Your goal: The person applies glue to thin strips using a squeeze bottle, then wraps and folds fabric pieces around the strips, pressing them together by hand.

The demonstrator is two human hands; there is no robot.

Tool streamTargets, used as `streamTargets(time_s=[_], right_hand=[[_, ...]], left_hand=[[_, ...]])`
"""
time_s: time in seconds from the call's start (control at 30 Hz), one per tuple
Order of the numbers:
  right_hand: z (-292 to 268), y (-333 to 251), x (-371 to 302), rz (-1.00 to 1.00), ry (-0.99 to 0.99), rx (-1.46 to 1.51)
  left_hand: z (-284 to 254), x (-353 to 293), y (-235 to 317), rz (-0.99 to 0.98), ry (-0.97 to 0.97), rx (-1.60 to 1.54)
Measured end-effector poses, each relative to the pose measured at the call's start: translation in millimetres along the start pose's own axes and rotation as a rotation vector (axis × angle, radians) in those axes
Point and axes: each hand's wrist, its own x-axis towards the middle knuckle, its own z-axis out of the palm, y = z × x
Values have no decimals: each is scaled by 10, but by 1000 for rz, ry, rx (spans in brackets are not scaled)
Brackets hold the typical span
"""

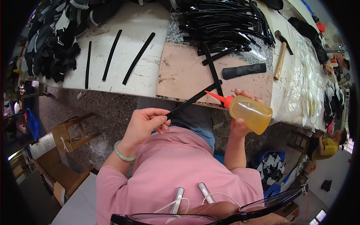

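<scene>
Between its thumb and fingers my left hand [152, 119] pinches the near end of a narrow black strip [193, 98]. The strip slants up and away to the right, its far part over the pinkish board [180, 69]. My right hand [242, 125] is wrapped round a clear squeeze bottle [251, 113] of yellow liquid, tipped on its side. Its red pointed nozzle reaches left, with the tip close to the strip; whether they touch I cannot tell. Another black strip [213, 69] lies just beyond, crossing the board. A wider black piece [243, 71] rests to its right.
Three black strips [111, 55] lie spaced apart on the white tabletop at left. Dark pieces [50, 48] heap at far left, and glossy black strips [225, 22] pile at the back. A wooden-handled hammer [280, 60] and white pieces [310, 90] lie right. A wooden stool [73, 131] stands below left.
</scene>
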Motion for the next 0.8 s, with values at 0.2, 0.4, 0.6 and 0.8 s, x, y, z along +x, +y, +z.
streamTargets(time_s=[0.2,0.4,0.6,0.8], right_hand=[[-75,-6,-15,-9,-84,28],[-13,-80,-22,-72,-138,11],[-16,-82,-75,-164,-188,-73],[48,-72,-46,-84,-171,3]], left_hand=[[-53,107,267,525,196,674],[585,1100,808,1502,-133,1176],[890,1739,981,1595,-347,1468],[1243,1754,1057,1429,168,1641]])
